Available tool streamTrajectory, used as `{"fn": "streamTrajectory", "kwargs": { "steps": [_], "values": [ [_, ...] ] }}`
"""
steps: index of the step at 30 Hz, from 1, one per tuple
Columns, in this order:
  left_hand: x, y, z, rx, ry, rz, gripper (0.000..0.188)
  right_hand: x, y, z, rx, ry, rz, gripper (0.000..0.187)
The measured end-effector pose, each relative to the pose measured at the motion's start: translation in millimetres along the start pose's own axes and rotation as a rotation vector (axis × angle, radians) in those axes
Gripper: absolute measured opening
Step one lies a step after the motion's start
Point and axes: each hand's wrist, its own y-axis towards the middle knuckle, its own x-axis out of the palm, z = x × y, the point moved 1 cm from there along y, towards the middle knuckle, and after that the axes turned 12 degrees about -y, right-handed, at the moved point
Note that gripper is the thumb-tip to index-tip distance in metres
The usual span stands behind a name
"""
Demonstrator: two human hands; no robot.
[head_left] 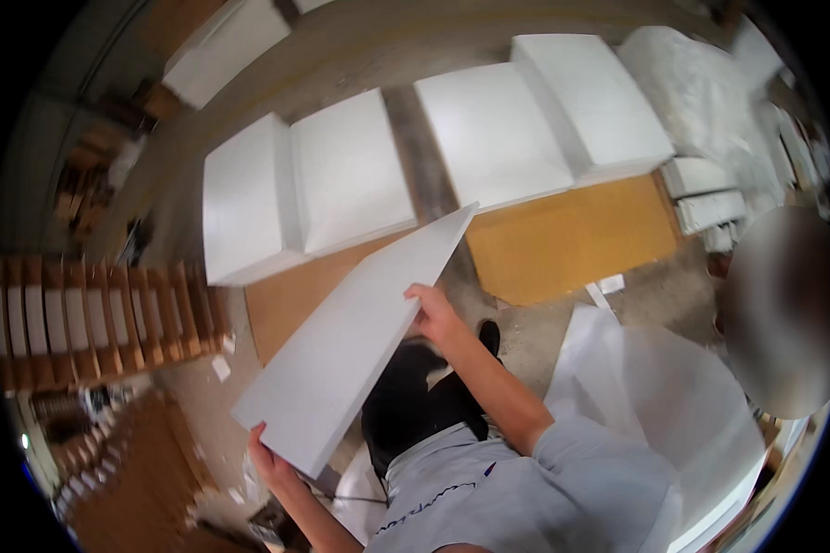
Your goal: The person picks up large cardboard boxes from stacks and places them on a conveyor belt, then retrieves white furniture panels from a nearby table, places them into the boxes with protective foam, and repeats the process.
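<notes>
A long white panel (341, 346) is held up slantwise in front of my body, its far end up and to the right. My left hand (272, 465) is closed on its near left corner, thumb on top. Farther along, my right hand (433, 311) grips the right long edge, with the thumb over the top face and the other fingers out of sight. Beyond the panel's far end lie stacks of white sheets, the left stack (346, 175) and the right stack (493, 134) among them.
Brown cardboard (572, 240) lies beneath the right stacks. A rack with brown dividers (101, 313) stands at left, brown cardboard pieces (138, 470) below it. Clear plastic wrapping (692, 92) is at far right, and translucent white sheeting (655, 396) beside me. A blurred oval (784, 313) covers the right edge.
</notes>
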Motion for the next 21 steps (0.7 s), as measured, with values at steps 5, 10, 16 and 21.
{"fn": "streamTrajectory", "kwargs": {
  "steps": [5,10,16,21],
  "values": [
    [9.1,-4.4,6.6,-0.278,0.046,-0.258,0.054,8.2,-121.8,5.6,-0.246,0.005,0.127,0.036],
    [34.5,13.9,-5.0,-0.267,0.356,-0.747,0.046,-18.8,-207.1,45.2,-0.485,0.139,0.389,0.037],
    [94.7,-41.2,-25.0,0.066,0.703,-1.395,0.044,36.2,-414.5,141.5,-1.122,0.255,0.722,0.037],
    [97.0,-124.2,-35.7,0.516,0.586,-1.992,0.047,118.4,-524.5,288.3,-1.517,0.344,0.898,0.043]
  ]
}}
